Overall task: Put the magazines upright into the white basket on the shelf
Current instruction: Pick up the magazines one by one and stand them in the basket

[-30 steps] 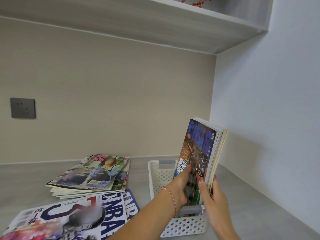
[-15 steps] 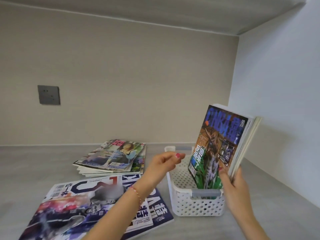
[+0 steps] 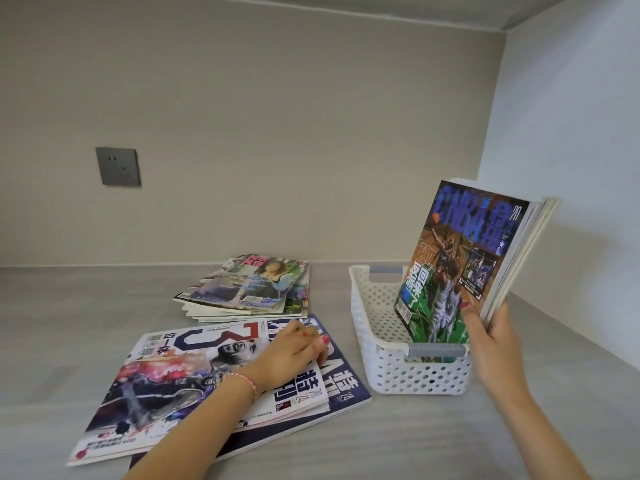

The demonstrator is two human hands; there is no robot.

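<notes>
Two piles of magazines lie flat on the shelf (image 3: 450, 441): near pile (image 3: 194, 386) w/ left hand (image 3: 294, 355) resting on its top cover, fingers curled at the edge, grip not confirmed; far pile (image 3: 249, 289) untouched. Right hand (image 3: 491, 344) grips upright bundle (image 3: 467, 258) standing in white basket (image 3: 408, 372), leaning right. Judgement: glossy covers slippery, bundle floppy, moderately heavy; take each by spine edge, support low. Vs 0.5 s ago: left hand was raised near basket, now down on near pile; bundle unchanged
</notes>
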